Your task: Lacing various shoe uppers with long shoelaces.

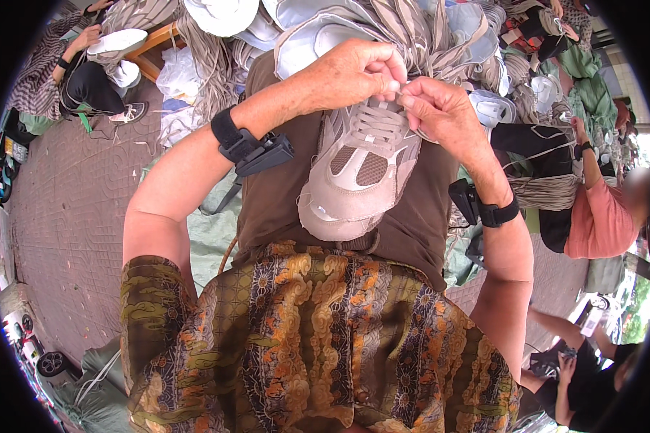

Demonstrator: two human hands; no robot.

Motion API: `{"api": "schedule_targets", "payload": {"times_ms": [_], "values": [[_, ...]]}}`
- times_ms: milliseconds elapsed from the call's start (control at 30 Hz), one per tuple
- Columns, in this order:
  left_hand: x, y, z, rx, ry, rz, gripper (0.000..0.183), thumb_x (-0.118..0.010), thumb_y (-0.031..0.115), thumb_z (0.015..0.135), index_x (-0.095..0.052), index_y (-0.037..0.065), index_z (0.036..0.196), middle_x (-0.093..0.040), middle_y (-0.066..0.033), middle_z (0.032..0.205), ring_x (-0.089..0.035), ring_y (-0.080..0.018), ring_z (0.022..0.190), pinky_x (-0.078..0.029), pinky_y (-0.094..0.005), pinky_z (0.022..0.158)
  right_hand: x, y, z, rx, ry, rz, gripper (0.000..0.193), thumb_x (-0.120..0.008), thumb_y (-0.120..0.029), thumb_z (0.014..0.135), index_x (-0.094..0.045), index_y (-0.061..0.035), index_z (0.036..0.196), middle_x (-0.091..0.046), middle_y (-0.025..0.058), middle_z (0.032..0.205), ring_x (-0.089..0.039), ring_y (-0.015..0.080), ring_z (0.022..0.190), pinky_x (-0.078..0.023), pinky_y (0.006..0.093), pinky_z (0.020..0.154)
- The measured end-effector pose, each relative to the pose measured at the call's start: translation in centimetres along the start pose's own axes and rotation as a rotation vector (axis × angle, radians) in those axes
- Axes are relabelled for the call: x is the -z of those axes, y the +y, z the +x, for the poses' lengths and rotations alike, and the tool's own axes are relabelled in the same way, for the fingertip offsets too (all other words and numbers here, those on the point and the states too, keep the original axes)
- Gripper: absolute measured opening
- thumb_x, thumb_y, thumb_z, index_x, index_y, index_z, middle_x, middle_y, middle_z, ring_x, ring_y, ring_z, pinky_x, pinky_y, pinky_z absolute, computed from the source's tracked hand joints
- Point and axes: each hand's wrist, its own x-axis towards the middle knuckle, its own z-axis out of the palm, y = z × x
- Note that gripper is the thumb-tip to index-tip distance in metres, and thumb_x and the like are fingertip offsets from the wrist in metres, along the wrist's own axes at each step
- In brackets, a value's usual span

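Note:
A beige and grey sneaker with mesh patches on its toe lies on my lap, its toe pointing toward me. Flat beige laces run in crossing rows up its front. Above the upper end of the lacing, my left hand pinches a shoelace between thumb and forefinger. Close beside it, my right hand is also closed in a pinch on the shoelace. The fingertips of both hands nearly touch, and they partly cover the lace and the shoe's collar.
Beyond my knees lie heaped bundles of beige laces and several pale shoe parts. A wooden stool stands at the far left. Co-workers sit nearby, one in a pink top at the right. Green sacks lie on the paving.

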Motion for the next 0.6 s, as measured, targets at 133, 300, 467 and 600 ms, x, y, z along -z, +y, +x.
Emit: {"api": "schedule_targets", "payload": {"times_ms": [133, 300, 467, 600], "values": [[0.1, -2.0, 0.0, -0.044, 0.162, 0.335, 0.018, -0.065, 0.014, 0.087, -0.064, 0.003, 0.101, -0.068, -0.0112, 0.085, -0.064, -0.0224, 0.080, -0.050, -0.0341, 0.074, -0.9, 0.6, -0.2, 0.339, 0.337, -0.483, 0.009, -0.068, -0.011, 0.084, -0.069, -0.0059, 0.091, -0.064, 0.0063, 0.081, -0.061, 0.0258, 0.070, -0.048, 0.0345, 0.064], [1.4, -4.7, 2.1, 0.053, 0.006, 0.437, 0.032, -0.069, 0.030, 0.082, -0.068, 0.006, 0.102, -0.069, -0.0143, 0.089, -0.065, -0.0274, 0.089, -0.049, -0.0367, 0.080, -2.0, 0.1, 0.1, 0.560, 0.330, -0.834, 0.009, -0.068, -0.006, 0.074, -0.067, -0.0079, 0.083, -0.061, 0.0068, 0.089, -0.057, 0.0299, 0.089, -0.045, 0.0407, 0.076], [1.9, -6.4, 4.0, 0.173, -0.205, 0.444, 0.040, -0.072, 0.043, 0.079, -0.072, 0.004, 0.086, -0.067, -0.0109, 0.083, -0.062, -0.0238, 0.083, -0.048, -0.0354, 0.076, -1.7, -1.0, -0.1, 0.524, 0.303, -1.001, 0.007, -0.066, -0.006, 0.072, -0.064, -0.0077, 0.079, -0.056, 0.0076, 0.082, -0.054, 0.0300, 0.085, -0.043, 0.0426, 0.074], [1.2, -7.4, 4.3, 0.139, -0.137, 0.228, 0.046, -0.070, 0.046, 0.084, -0.067, 0.001, 0.079, -0.055, -0.0052, 0.068, -0.048, -0.0141, 0.068, -0.041, -0.0338, 0.063, -1.3, -1.3, -0.6, 0.526, 0.267, -1.059, 0.007, -0.066, -0.007, 0.073, -0.065, -0.0081, 0.080, -0.056, 0.0074, 0.082, -0.054, 0.0295, 0.086, -0.043, 0.0427, 0.076]]}}
